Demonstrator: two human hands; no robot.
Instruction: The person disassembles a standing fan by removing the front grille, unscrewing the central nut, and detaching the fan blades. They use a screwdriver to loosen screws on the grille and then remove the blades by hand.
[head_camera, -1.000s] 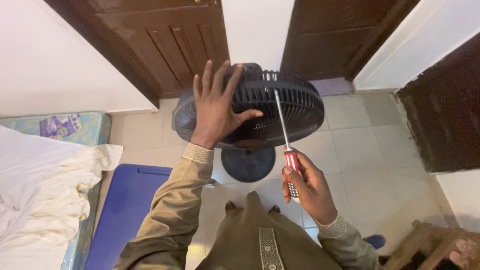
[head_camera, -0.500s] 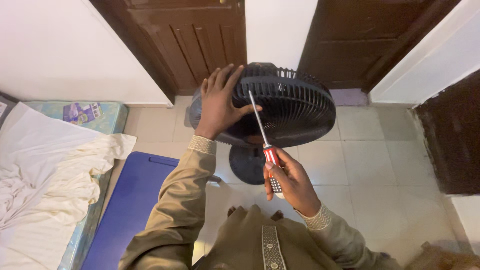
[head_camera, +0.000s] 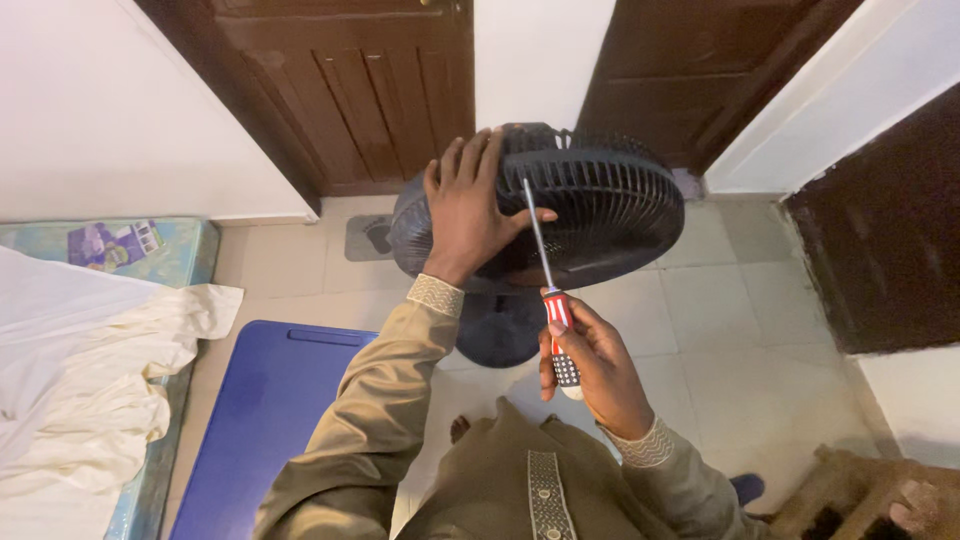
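In the head view, we are judging the work on the round black plastic fan with the ribbed grille (head_camera: 590, 215) as barely begun: its grille is sitting whole on the fan head, and we are seeing no screw or loose part taken off. The fan is standing on its dark round base (head_camera: 500, 330) on the pale tiled floor (head_camera: 740, 330), just ahead of both hands.

Our left hand (head_camera: 470, 215) is lying flat on the grille's near-left rim, fingers (head_camera: 478, 160) spread wide and gripping nothing, only bracing. Our right hand (head_camera: 590, 365) is curling closed around the red, white and black handle of the long-shafted screwdriver (head_camera: 548, 275), just below the left thumb. The steel shaft is slanting up and away from those fingers, its tip meeting the grille close beside the left thumb.
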